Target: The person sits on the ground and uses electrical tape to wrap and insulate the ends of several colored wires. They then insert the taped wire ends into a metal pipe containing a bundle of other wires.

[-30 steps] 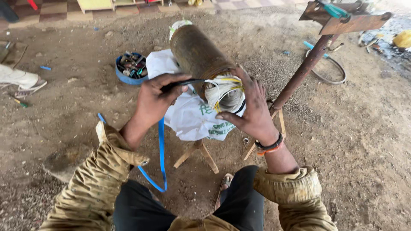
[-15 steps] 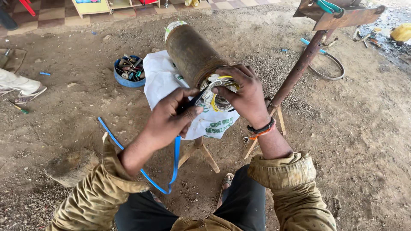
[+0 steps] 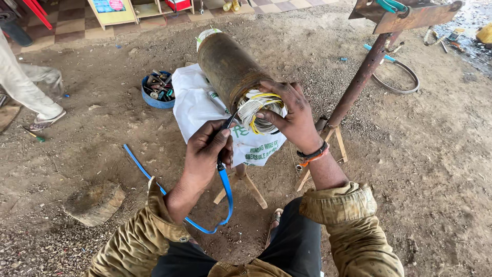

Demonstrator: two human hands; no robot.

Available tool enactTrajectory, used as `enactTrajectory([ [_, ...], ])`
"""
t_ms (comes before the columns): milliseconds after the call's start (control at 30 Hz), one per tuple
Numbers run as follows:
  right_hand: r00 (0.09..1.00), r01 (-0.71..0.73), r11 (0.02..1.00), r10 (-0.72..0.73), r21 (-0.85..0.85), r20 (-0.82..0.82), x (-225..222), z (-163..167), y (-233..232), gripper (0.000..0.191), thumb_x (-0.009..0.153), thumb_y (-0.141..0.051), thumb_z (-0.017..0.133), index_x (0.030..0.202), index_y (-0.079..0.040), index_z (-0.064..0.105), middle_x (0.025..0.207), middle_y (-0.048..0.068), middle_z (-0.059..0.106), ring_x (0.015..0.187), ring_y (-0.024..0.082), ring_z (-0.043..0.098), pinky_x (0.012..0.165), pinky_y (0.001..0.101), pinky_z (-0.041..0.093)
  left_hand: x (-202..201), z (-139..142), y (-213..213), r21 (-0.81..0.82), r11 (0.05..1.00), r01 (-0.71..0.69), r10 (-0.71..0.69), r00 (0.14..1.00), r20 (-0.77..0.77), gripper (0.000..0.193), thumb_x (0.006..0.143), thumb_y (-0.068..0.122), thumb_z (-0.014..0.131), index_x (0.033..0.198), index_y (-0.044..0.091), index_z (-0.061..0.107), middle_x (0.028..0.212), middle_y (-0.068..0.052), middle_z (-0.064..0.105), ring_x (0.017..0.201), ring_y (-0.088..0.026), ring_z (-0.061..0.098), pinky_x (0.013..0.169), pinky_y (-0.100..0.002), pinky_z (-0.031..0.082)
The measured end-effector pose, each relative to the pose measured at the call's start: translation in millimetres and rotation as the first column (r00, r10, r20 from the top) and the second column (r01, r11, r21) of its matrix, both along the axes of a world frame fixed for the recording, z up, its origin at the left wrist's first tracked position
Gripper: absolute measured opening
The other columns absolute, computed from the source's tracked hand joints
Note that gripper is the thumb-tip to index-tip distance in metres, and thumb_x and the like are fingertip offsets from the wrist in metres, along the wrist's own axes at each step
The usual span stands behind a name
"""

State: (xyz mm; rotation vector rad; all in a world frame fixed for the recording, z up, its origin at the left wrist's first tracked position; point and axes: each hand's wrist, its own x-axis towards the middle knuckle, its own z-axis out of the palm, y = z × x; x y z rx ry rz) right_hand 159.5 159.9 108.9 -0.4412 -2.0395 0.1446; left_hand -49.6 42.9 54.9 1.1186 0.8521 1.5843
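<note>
Head view: rusty cylinder [image 3: 228,66] lengthwise away, wire end [image 3: 259,107] cupped by right hand [image 3: 294,120], left hand [image 3: 207,151] gripping tool [image 3: 225,128].

Soft, even daylight, faint shadows, sharp focus, slight wide-angle edge distortion.

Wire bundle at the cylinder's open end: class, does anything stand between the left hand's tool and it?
Nothing visible does. The left hand points its thin dark tool at the wire bundle; the right hand grips the bundle from the other side.
</note>
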Motion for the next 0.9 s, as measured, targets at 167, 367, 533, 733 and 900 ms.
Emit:
enactTrajectory([
  [167,0.994,0.11,0.993,-0.111,-0.033,-0.024,-6.5,-9.1,-2.5,0.05,0.081,-0.023,0.091,0.125,-0.014,0.07,0.119,0.004,0.07,0.109,0.028,0.06,0.097,0.0396,0.047,16.8,-4.3,-9.5,0.06,0.998,-0.019,0.018,1.0,0.012,0.02,0.106,0.012,0.058,0.12,-0.002,0.058,0.076,-0.003,0.06,0.053,-0.009,0.056,0.047,-0.025,0.048],
  [367,0.995,0.09,0.995,-0.092,-0.05,-0.024,-4.3,-8.1,-7.1,0.05,0.082,-0.023,0.089,0.127,-0.012,0.07,0.12,0.005,0.069,0.111,0.028,0.058,0.1,0.0396,0.047,25.4,-0.9,-15.2,0.034,0.999,-0.006,0.002,0.994,0.113,0.02,0.104,0.01,0.061,0.12,-0.002,0.059,0.076,-0.004,0.059,0.052,-0.008,0.051,0.046,-0.023,0.044],
  [533,0.994,0.104,0.99,-0.107,-0.094,-0.035,-7.5,-3.0,-12.8,0.05,0.083,-0.023,0.089,0.127,-0.012,0.069,0.117,0.005,0.069,0.11,0.027,0.058,0.098,0.0393,0.047,24.0,-1.7,-16.6,0.039,0.999,0.007,-0.013,0.986,0.166,0.02,0.104,0.01,0.061,0.12,-0.002,0.059,0.078,-0.004,0.059,0.053,-0.007,0.05,0.047,-0.023,0.044],
  [733,0.989,0.134,0.979,-0.141,-0.153,-0.036,-12.9,-2.7,-18.3,0.048,0.085,-0.023,0.088,0.128,-0.012,0.069,0.117,0.004,0.069,0.11,0.027,0.057,0.099,0.0394,0.047,30.5,-12.5,-18.4,0.041,0.999,-0.009,0.003,0.99,0.139,0.021,0.103,0.01,0.06,0.121,-0.002,0.059,0.077,-0.004,0.06,0.053,-0.007,0.051,0.047,-0.024,0.047],
  [900,0.992,0.113,0.984,-0.119,-0.135,-0.039,-9.6,-3.0,-15.4,0.048,0.085,-0.025,0.088,0.128,-0.013,0.07,0.12,0.004,0.068,0.112,0.027,0.057,0.1,0.0383,0.047,27.6,-15.2,-14.2,0.076,0.996,-0.04,0.031,0.993,0.116,0.022,0.105,0.01,0.061,0.123,-0.003,0.06,0.08,-0.005,0.062,0.058,-0.007,0.052,0.052,-0.023,0.046],
])
